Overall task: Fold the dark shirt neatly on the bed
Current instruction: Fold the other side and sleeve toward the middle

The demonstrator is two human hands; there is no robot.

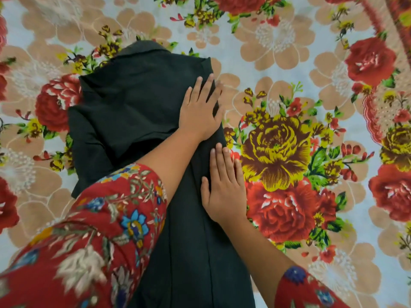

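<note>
One view is supplied: head-mounted, wide-angle. The camera sits above the bed and faces forward and steeply down, so the bed surface fills the frame from edge to edge. Both forearms enter from the bottom edge. The left sleeve appears large and blurred at lower left, which places the lens close to the person's body. The dark shirt runs from the bottom edge up the centre. The left hand and right hand lie flat on it near mid-frame, at close range
</note>
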